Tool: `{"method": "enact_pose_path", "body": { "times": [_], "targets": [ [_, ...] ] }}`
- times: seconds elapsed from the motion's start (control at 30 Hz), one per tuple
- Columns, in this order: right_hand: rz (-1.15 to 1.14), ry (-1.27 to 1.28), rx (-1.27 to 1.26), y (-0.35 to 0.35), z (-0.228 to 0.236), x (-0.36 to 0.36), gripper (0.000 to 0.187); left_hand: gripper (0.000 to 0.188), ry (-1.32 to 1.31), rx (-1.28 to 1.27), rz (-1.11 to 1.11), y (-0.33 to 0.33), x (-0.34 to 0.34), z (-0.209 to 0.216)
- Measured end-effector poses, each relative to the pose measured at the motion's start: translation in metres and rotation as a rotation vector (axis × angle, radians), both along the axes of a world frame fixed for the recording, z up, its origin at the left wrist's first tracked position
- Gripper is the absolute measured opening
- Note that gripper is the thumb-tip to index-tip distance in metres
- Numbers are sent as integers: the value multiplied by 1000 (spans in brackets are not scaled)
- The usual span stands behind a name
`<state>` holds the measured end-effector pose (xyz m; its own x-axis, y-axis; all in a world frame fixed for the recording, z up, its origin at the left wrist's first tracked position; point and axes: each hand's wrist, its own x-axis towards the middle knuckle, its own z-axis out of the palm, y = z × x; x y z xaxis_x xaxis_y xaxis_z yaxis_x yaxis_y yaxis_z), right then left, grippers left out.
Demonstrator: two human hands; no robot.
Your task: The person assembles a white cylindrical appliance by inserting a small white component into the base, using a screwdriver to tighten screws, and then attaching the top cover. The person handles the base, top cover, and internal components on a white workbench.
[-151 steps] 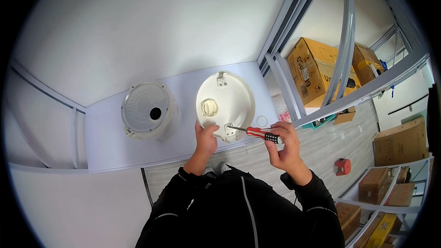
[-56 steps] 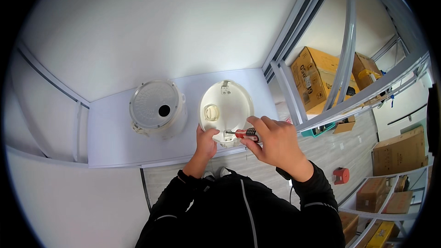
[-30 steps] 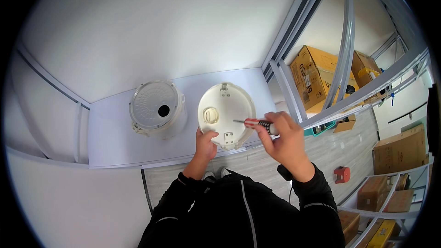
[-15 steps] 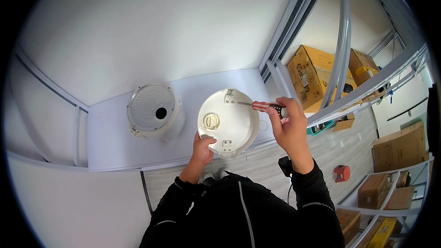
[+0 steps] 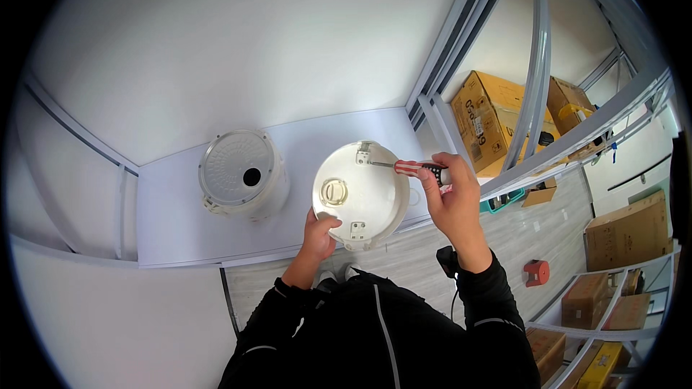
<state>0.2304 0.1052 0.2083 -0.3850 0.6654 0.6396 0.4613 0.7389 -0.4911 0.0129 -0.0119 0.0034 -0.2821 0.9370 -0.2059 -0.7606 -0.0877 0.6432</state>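
Note:
My left hand (image 5: 318, 235) grips the lower left rim of a round white appliance lid (image 5: 371, 198), its thumb on the inner face. The lid is tilted so its hollow inside faces me. A round cream knob-like part (image 5: 334, 191) and two small metal brackets, an upper one (image 5: 363, 156) and a lower one (image 5: 357, 227), sit inside it. My right hand (image 5: 453, 198) is closed round the handle of a red-and-white screwdriver (image 5: 414, 167). The screwdriver's shaft points left, its tip at or very near the upper bracket. Further left stands a white cooker-like pot body (image 5: 241, 173) with a dark round hole in its top.
The pot body stands on a white table (image 5: 180, 238) against a pale wall. Grey metal frame posts (image 5: 537, 65) rise at the right, with a large cardboard box (image 5: 486, 119) behind them. A red stool (image 5: 536, 272) is on the floor, near shelves of boxes (image 5: 584, 299).
The lid has shifted slightly right and down with my left hand. The screwdriver tip has come closer to the upper bracket.

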Motion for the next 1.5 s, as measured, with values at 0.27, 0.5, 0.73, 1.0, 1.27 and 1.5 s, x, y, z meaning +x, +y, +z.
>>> {"method": "enact_pose_path", "body": {
  "times": [0.27, 0.5, 0.73, 1.0, 1.27, 1.5],
  "targets": [
    [-7, -13, 8, 0, 2, 3, 33, 71, 11, 1, -9, 1, 1, -11],
    [44, -82, -25, 1, 9, 5, 36, 68, 32, 18, -21, 3, 4, -13],
    [73, -96, -73, -10, 28, 2, 40, 68, 1, 20, -9, 4, 5, -5],
    [25, -228, -5, 1, 17, 9, 45, 70, 112, -94, 32, 8, 9, -12],
    [-29, -254, 53, 0, 25, 13, 45, 67, 78, -59, 46, 10, 7, -14],
    [-103, -289, -133, 6, 11, 20, 52, 64, 75, -60, 37, 13, 6, -13]
  ]
}}
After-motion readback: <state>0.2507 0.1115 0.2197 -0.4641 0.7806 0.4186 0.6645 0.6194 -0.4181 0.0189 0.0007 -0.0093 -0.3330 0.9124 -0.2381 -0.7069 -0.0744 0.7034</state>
